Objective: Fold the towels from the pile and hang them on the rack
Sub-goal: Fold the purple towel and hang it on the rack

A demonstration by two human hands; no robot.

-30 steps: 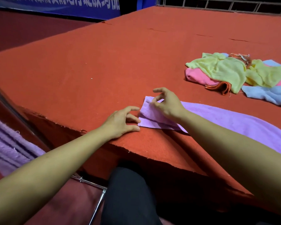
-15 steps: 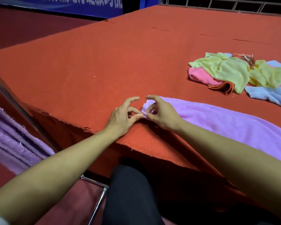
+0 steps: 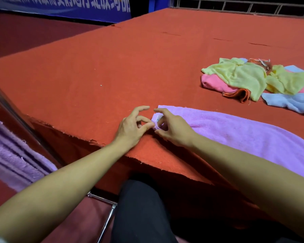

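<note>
A long purple towel [image 3: 244, 135] lies along the near edge of the red table [image 3: 112, 71]. Its left end is bunched between my two hands. My left hand [image 3: 133, 127] pinches that end with thumb and fingers. My right hand [image 3: 170, 128] pinches the same end from the right, a small white label showing between its fingers. The pile of towels [image 3: 249, 79], yellow, pink, orange and light blue, sits at the far right of the table. A metal rack bar [image 3: 16, 116] crosses the left edge, with a purple towel [image 3: 12, 158] hanging on it.
The table's torn front edge [image 3: 147, 160] runs just under my wrists. A chrome rack leg [image 3: 105, 221] stands below, next to my dark trouser leg [image 3: 139, 213]. A blue banner [image 3: 68, 7] and a railing [image 3: 244, 6] line the far side.
Both hands have closed in on the towel's left end. The flat folded corner seen a second ago is now gathered and pinched between them. The view shifted slightly left.
</note>
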